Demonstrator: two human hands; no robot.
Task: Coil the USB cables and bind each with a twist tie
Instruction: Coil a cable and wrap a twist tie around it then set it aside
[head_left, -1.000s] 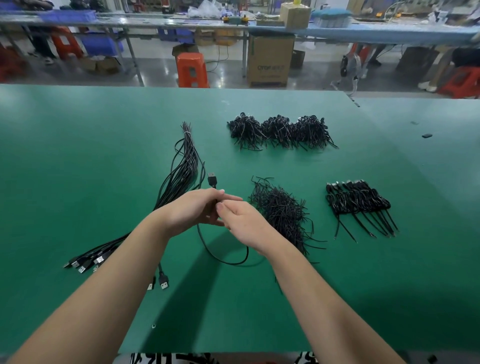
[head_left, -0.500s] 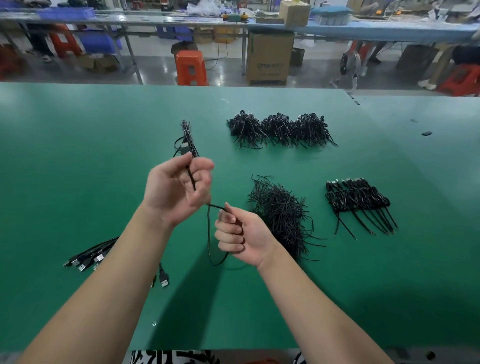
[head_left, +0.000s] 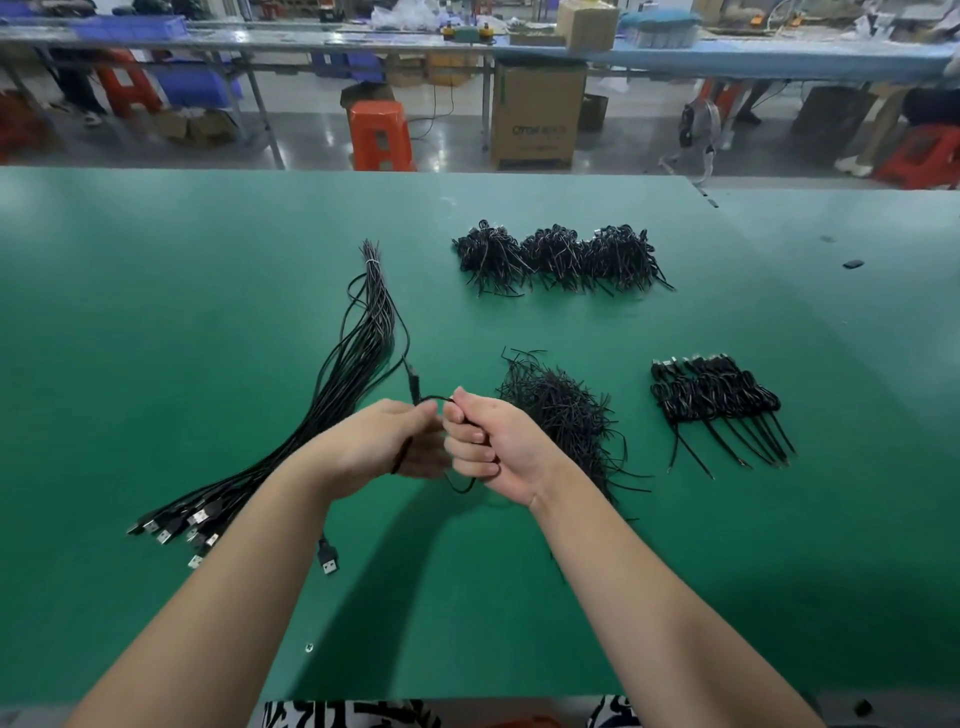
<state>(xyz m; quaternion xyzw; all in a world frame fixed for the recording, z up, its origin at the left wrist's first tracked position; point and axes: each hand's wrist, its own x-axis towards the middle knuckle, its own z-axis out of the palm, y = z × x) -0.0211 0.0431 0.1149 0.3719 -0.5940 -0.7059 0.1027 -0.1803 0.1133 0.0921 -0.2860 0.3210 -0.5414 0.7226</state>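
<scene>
Right hand (head_left: 485, 447): fist curled round thin black USB cable (head_left: 415, 384).
Left hand (head_left: 384, 441): pinching it.
Handling: light, floppy, probably springy; hold loops together.

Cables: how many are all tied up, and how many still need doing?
Done: a row of coiled cables at right; three heaps farther back look finished too. In hand: left hand and right hand are coiling one cable. Left: the long straight bundle. Exact counts are unclear.

One bit of print — on the cardboard box (head_left: 537, 111) under the far bench — too blurred to read.
</scene>
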